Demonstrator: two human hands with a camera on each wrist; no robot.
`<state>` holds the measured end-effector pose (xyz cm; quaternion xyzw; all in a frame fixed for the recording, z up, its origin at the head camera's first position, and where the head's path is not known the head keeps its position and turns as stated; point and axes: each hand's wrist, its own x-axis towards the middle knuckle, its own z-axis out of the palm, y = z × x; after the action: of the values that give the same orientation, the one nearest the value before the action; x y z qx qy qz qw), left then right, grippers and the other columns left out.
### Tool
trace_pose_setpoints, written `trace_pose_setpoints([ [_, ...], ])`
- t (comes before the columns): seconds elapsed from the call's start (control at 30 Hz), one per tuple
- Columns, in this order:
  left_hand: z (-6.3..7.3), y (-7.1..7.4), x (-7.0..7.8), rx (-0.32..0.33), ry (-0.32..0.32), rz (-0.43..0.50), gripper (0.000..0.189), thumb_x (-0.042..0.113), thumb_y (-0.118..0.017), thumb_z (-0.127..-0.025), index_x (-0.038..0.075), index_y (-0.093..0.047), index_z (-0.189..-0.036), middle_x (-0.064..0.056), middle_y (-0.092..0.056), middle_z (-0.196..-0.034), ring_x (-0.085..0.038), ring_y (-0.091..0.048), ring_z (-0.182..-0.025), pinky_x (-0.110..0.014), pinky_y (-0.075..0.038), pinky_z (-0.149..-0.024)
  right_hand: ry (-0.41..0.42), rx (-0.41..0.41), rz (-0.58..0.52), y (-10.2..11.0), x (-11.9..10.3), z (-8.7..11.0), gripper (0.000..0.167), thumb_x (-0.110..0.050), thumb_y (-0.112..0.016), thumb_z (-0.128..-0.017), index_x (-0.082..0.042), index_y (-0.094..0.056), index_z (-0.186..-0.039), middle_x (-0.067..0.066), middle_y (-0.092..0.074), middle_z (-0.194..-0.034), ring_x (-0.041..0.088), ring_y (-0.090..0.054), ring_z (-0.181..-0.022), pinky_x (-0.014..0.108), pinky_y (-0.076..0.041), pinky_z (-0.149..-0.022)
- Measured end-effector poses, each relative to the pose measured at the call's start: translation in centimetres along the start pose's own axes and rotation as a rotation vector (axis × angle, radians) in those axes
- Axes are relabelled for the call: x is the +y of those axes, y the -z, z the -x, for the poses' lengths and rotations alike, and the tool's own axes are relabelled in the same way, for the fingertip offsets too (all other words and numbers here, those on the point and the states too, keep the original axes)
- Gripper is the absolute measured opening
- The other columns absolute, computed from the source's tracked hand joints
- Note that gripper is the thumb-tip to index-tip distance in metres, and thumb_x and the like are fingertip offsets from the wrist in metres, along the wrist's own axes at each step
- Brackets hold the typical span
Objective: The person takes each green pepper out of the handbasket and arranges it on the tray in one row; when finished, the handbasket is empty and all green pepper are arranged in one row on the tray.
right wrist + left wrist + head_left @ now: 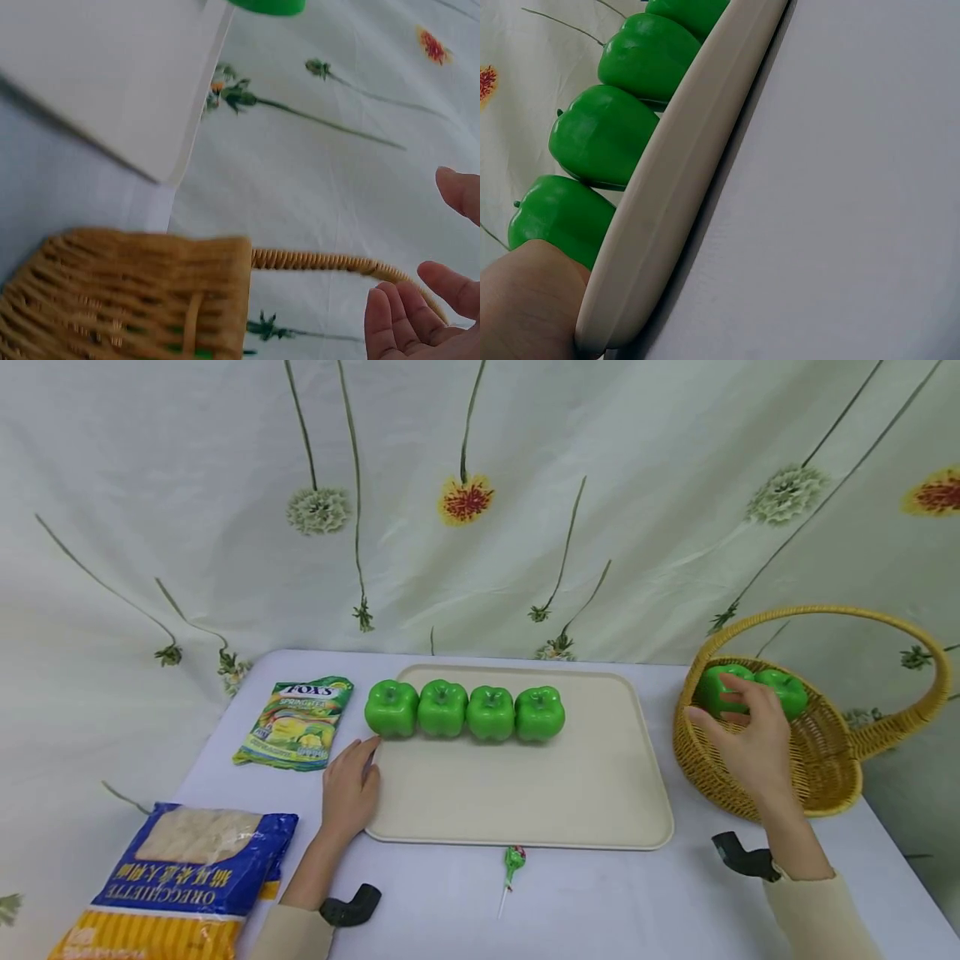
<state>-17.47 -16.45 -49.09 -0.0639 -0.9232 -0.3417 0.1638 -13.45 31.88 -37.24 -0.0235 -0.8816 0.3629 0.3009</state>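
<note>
My left hand [349,789] rests at the left edge of the beige tray [517,797], its fingertips and thumb touching the rim. Close by its fingertips stands the leftmost of several green bell peppers [392,708], lined up in a row across the tray's back half. In the left wrist view, part of that hand [532,304] overlaps the nearest pepper [566,217]. Over the wicker basket [832,781], my right hand [753,747] is raised with thumb and fingers spread, holding nothing. Two green bell peppers [783,692] lie inside the basket, partly hidden by this hand.
A bag of Fox's candy [298,722] lies left of the tray, and an orecchiette bag [180,881] at the front left. Before the tray's front edge is a lollipop [513,864]. The basket's tall handle [821,610] arches above its bowl. A flowered cloth [525,560] hangs behind.
</note>
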Motion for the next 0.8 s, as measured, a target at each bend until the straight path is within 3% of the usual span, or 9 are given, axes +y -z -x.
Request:
trace_pose_setpoints([
  [0.1, 0.0, 0.0, -0.1, 0.002, 0.003, -0.003, 0.042, -0.001, -0.049, -0.090, -0.004, -0.055, -0.132, -0.025, -0.057, -0.135, -0.047, -0.042, -0.133, -0.065, -0.025, -0.108, -0.184, 0.058, 0.026, 1.4, 1.5, -1.1, 0.060, -0.016, -0.073, -0.086, -0.004, -0.050, -0.140, 0.016, -0.047, -0.132, -0.005, -0.045, -0.101, 0.003, -0.039, -0.078],
  [0.23, 0.0, 0.0, -0.2, 0.008, -0.002, 0.003, 0.042, -0.001, -0.049, -0.089, -0.005, -0.056, -0.131, -0.025, -0.057, -0.134, -0.047, -0.043, -0.132, -0.066, -0.025, -0.107, -0.413, 0.093, 0.028, 2.4, 3.4, -2.4, 0.069, -0.030, -0.067, -0.091, -0.018, -0.035, -0.151, 0.008, -0.036, -0.149, 0.015, -0.044, -0.125, 0.016, -0.043, -0.092],
  [0.37, 0.0, -0.1, -0.2, 0.000, 0.001, 0.007, 0.042, -0.002, -0.050, -0.089, -0.004, -0.056, -0.131, -0.025, -0.058, -0.133, -0.046, -0.043, -0.133, -0.065, -0.026, -0.107, -0.522, 0.104, 0.001, 2.6, 4.8, -3.2, 0.076, -0.034, -0.065, -0.091, -0.026, -0.024, -0.154, 0.002, -0.027, -0.157, 0.020, -0.033, -0.141, 0.029, -0.041, -0.104],
  [0.53, -0.1, -0.1, -0.1, -0.019, 0.012, 0.007, 0.042, -0.001, -0.048, -0.091, -0.003, -0.055, -0.133, -0.024, -0.057, -0.135, -0.045, -0.041, -0.135, -0.064, -0.025, -0.108, -0.489, 0.076, 0.007, 2.2, 5.7, -3.9, 0.078, -0.032, -0.065, -0.091, -0.021, -0.023, -0.155, 0.007, -0.024, -0.157, 0.026, -0.031, -0.140, 0.038, -0.038, -0.101],
  [0.7, 0.0, -0.1, -0.2, -0.005, 0.009, 0.007, 0.043, -0.001, -0.048, -0.090, -0.003, -0.055, -0.132, -0.024, -0.057, -0.135, -0.045, -0.042, -0.134, -0.063, -0.025, -0.108, -0.410, -0.010, 0.029, 1.1, 6.4, -4.4, 0.079, -0.030, -0.065, -0.092, -0.010, -0.023, -0.155, 0.020, -0.023, -0.155, 0.039, -0.031, -0.135, 0.052, -0.035, -0.100],
  [0.8, 0.0, -0.1, -0.2, -0.001, 0.004, 0.005, 0.042, -0.001, -0.048, -0.090, -0.003, -0.055, -0.132, -0.024, -0.057, -0.135, -0.046, -0.042, -0.133, -0.064, -0.025, -0.107, -0.403, -0.052, 0.051, 0.3, 7.1, -4.4, 0.080, -0.030, -0.065, -0.092, -0.006, -0.022, -0.154, 0.024, -0.024, -0.153, 0.043, -0.032, -0.132, 0.055, -0.035, -0.100],
])
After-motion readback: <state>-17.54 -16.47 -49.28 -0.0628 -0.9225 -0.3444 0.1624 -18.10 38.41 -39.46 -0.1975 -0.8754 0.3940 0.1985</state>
